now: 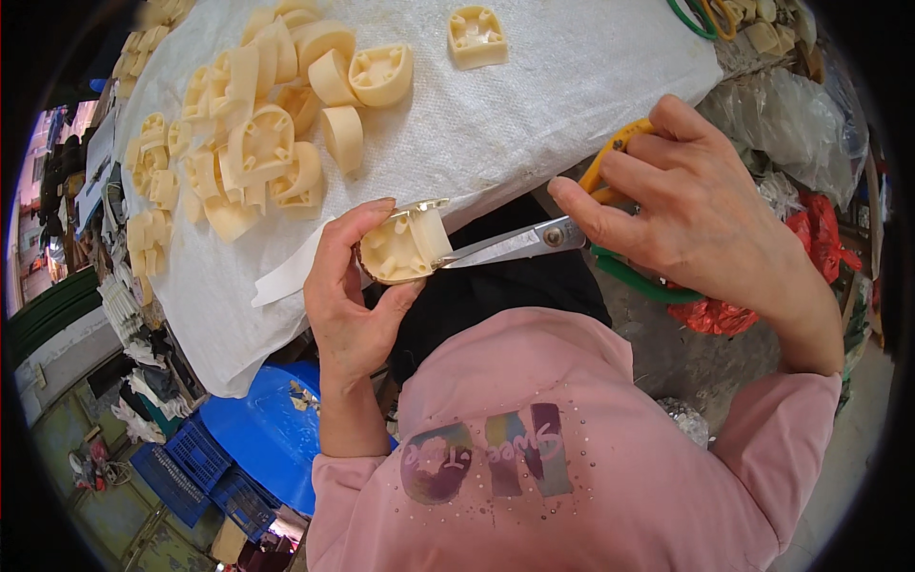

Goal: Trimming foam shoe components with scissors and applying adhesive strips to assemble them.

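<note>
My left hand grips a cream plastic moulded part, hollow side up, just off the near edge of the table. My right hand holds a pair of scissors by their yellow handles. The steel blades point left and their tips touch the right side of the part. Both pink sleeves come in from the bottom.
A white woven cloth covers the table. A heap of cream parts lies on it at the upper left, and a single cream part farther back. A blue tub and blue crates stand below left. Red bags and clear plastic sit at right.
</note>
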